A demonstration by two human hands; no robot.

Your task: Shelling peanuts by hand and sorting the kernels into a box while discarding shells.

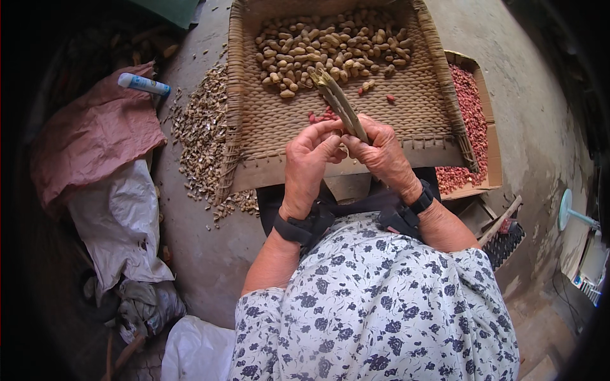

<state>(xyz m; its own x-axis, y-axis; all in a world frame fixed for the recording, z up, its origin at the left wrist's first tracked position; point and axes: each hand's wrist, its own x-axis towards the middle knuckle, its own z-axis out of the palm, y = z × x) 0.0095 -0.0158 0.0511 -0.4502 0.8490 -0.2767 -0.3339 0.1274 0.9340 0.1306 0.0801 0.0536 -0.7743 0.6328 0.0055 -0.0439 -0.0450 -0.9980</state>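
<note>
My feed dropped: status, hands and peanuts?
Right hand holds split stick; left hand close beside, contents unclear. Unshelled peanuts heaped on woven tray. Stick partly hides tray.

A split, greenish-brown stick [342, 105] slants forward and left, its frayed end near heaped tan, unshelled peanuts [330, 43].

Soft light falls across a bare grey-brown floor [530, 105], stained and patchy at right.
</note>
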